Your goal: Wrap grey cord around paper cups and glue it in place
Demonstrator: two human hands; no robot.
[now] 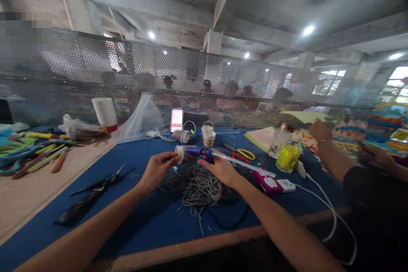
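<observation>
My left hand (157,170) pinches a small paper cup (181,153) lying on its side, its white base toward my fingers. My right hand (225,170) is closed around a blue hot glue gun (199,151), whose nozzle points left at the cup's side. A long translucent glue stick (245,163) sticks out of the gun's back to the right. Whether the nozzle touches the cup, I cannot tell. Below both hands lies a tangled heap of grey cord (205,187). Farther back stand a small bucket-like cup with a handle (208,135) and a cord-wrapped cup on its side (182,136).
Black scissors (103,182) lie left on the blue mat (134,216). Yellow-and-red pliers (244,155), a purple power bank (267,182) with a white cable, and a yellow bottle (288,156) are right. A co-worker's arm (331,155) reaches in. Stacked paper cups (104,112) stand back left.
</observation>
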